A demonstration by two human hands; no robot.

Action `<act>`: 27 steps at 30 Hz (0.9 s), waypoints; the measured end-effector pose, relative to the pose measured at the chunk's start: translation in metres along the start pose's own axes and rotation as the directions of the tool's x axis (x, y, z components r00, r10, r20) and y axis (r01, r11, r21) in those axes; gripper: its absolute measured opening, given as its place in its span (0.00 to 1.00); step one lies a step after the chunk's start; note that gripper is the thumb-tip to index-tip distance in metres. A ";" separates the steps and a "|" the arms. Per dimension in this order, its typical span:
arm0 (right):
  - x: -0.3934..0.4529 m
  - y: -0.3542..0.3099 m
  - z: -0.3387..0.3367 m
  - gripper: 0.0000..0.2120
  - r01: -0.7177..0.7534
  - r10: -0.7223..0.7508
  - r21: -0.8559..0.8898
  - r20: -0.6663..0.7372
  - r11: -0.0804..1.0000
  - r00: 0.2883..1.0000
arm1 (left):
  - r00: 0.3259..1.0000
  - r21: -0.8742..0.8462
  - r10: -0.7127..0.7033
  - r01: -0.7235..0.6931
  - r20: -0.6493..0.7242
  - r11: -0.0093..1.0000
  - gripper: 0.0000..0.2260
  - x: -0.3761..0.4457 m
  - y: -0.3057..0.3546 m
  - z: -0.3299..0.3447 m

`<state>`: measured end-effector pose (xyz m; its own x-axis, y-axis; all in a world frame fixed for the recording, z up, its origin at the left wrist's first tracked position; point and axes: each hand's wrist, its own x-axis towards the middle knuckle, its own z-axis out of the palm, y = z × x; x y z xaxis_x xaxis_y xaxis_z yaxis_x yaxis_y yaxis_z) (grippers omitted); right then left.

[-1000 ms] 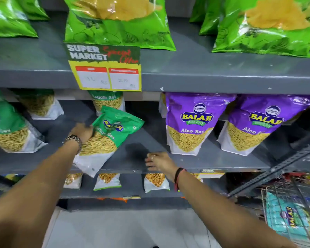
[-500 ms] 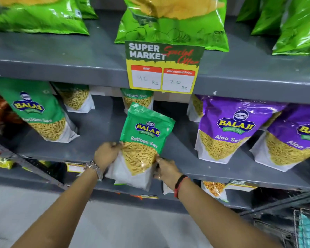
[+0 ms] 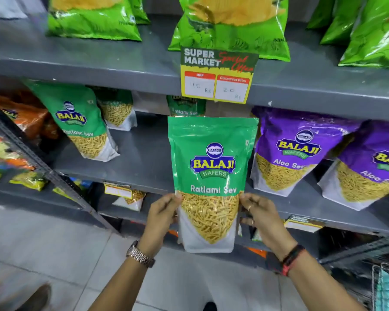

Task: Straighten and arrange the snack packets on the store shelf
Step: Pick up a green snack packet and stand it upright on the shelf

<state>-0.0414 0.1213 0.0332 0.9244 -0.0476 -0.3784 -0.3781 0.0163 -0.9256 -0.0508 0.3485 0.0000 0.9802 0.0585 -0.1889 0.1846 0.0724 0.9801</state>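
both hands held one green ratlami sev packet (image 3: 212, 167) upright and facing the camera, in front of the middle shelf (image 3: 139, 162). left hand (image 3: 161, 217) had its grip pinched on the packet's left edge, right hand (image 3: 262, 215) on the right edge. another green sev packet (image 3: 81, 122) leaned further left, purple aloo sev packets (image 3: 294, 151) just right. price tag (image 3: 218, 75) hung above.

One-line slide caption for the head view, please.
Both hands, left hand and right hand, hold a green Ratlami Sev packet upright before the middle shelf.
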 end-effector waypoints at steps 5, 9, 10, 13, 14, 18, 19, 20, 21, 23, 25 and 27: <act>0.007 -0.006 0.002 0.10 0.060 -0.060 -0.013 -0.016 0.998 0.998 | 1.000 -0.004 0.011 -0.011 0.016 1.000 0.25 0.019 -0.004 -0.002; 0.049 -0.010 0.019 0.11 0.162 -0.164 -0.027 -0.098 0.986 0.982 | 0.997 0.053 0.070 -0.070 -0.009 0.996 0.26 0.070 0.010 -0.002; 0.064 -0.012 0.025 0.12 0.185 -0.186 -0.024 -0.131 0.982 0.974 | 0.997 0.059 0.075 -0.074 -0.023 0.996 0.25 0.084 0.015 -0.003; 0.103 -0.021 0.039 0.16 0.221 -0.227 -0.051 -0.205 0.974 0.952 | 0.997 -0.001 0.052 -0.052 -0.064 0.999 0.13 0.121 0.025 -0.003; 0.116 -0.021 0.042 0.17 0.235 -0.246 -0.074 -0.213 0.969 0.946 | 0.996 -0.001 0.047 -0.047 -0.080 0.999 0.10 0.130 0.026 -0.002; 0.140 -0.005 0.046 0.18 0.233 -0.268 -0.174 -0.215 0.957 0.939 | 0.992 0.183 0.092 -0.075 -0.090 0.980 0.07 0.144 0.019 0.000; 0.140 0.000 0.046 0.16 0.231 -0.266 -0.172 -0.220 0.958 0.939 | 0.994 0.213 0.086 -0.071 -0.063 0.974 0.05 0.145 0.013 -0.001; 0.136 0.003 0.046 0.12 0.221 -0.257 -0.171 -0.233 0.960 0.938 | 0.998 0.228 0.068 -0.063 -0.013 0.972 0.04 0.145 0.006 -0.003; 0.129 0.003 0.047 0.08 0.204 -0.235 -0.147 -0.241 0.968 0.942 | 0.997 0.238 0.052 -0.063 0.053 0.969 0.07 0.144 -0.001 -0.005; 0.121 0.003 0.049 0.17 0.107 -0.117 -0.072 -0.158 0.992 0.981 | 0.990 0.302 0.025 -0.067 0.140 0.951 0.21 0.146 -0.018 -0.012; 0.119 0.007 0.051 0.28 0.003 -0.004 -0.015 -0.075 1.000 0.997 | 0.989 0.407 -0.009 -0.052 0.146 0.912 0.35 0.150 -0.031 -0.015; 0.123 0.011 0.053 0.21 0.024 -0.027 -0.070 -0.055 0.997 0.998 | 0.996 0.490 -0.006 -0.041 0.093 0.871 0.45 0.154 -0.033 -0.015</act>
<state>0.0707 0.1687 -0.0236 0.9303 -0.1026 -0.3521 -0.3587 -0.0545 -0.9318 0.0925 0.3696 -0.0626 0.9815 -0.0350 -0.1882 0.1555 -0.4273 0.8907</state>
